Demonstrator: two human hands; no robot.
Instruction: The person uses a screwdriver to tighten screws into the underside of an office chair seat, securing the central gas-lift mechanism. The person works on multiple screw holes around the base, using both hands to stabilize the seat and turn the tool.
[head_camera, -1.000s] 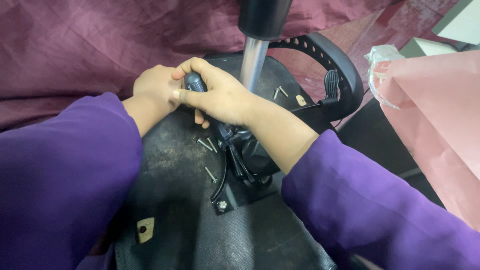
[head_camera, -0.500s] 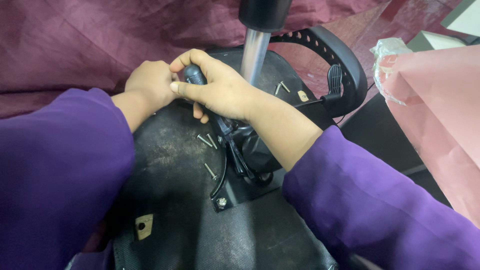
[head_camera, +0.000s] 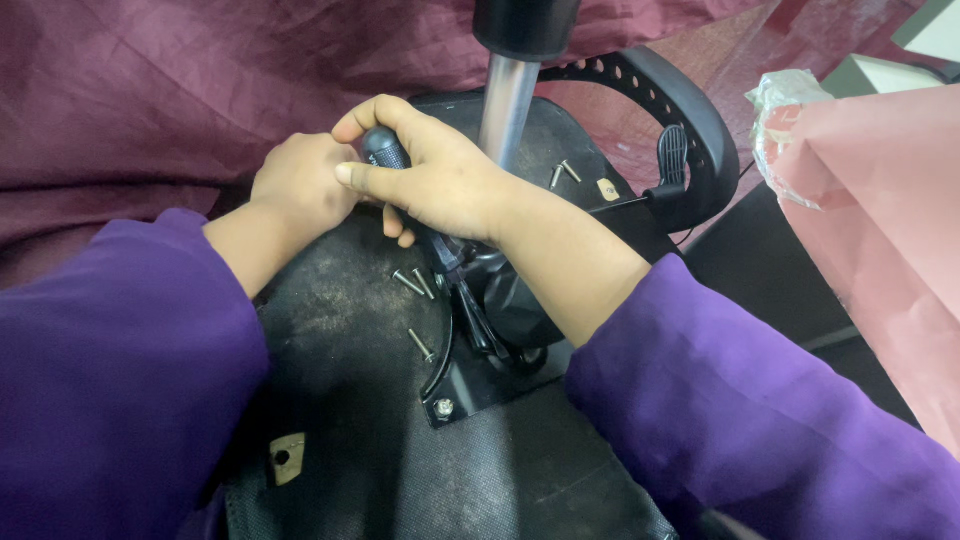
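Observation:
An upturned black chair seat (head_camera: 350, 300) lies before me, with a black metal mechanism plate (head_camera: 470, 385) bolted on it. My right hand (head_camera: 440, 180) is closed around the dark handle of a screwdriver (head_camera: 383, 148), over the plate's far-left part. My left hand (head_camera: 300, 185) rests just left of it, fingers curled against the tool; what they touch is hidden. A chrome gas-lift column (head_camera: 507, 100) rises from the mechanism behind my right hand. Loose screws (head_camera: 412, 284) lie on the seat below my hands.
A black armrest (head_camera: 690, 130) curves at the upper right, with two more screws (head_camera: 562, 172) near it. Maroon cloth (head_camera: 150, 90) covers the floor behind. A pink plastic-wrapped object (head_camera: 880, 230) stands at the right. A small tan bracket (head_camera: 286, 455) sits at the seat's near edge.
Both hands stay together on the screwdriver at the same spot; the grip has shifted slightly. The view has tilted a little, nothing else moved.

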